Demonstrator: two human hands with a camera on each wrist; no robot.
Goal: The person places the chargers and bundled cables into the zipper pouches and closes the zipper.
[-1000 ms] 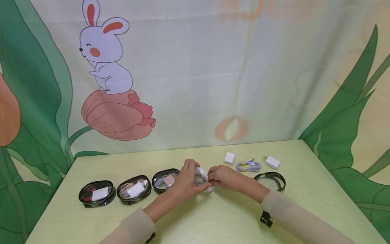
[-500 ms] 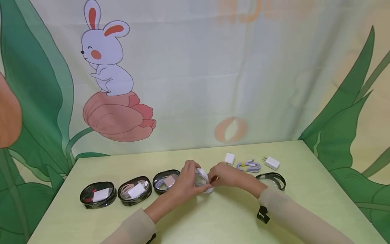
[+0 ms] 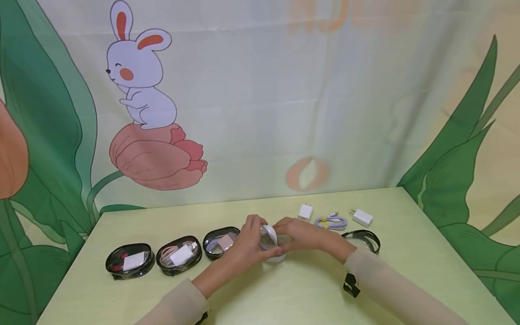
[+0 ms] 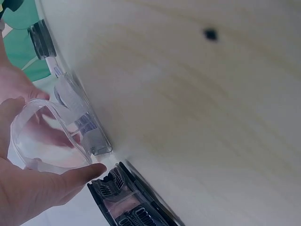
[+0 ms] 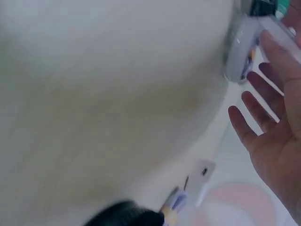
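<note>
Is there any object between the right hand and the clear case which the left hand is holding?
Nothing visible stands between them. In the head view, the right hand is directly beside the clear case, gripped by the left hand; contact is hard to tell. The coiled purple cable lies farther back, out of the way.

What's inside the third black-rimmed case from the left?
Through its clear top, the black-rimmed case shows a pink block and lavender cable. In the head view, the left hand covers its right end; anything there is hidden.
</note>
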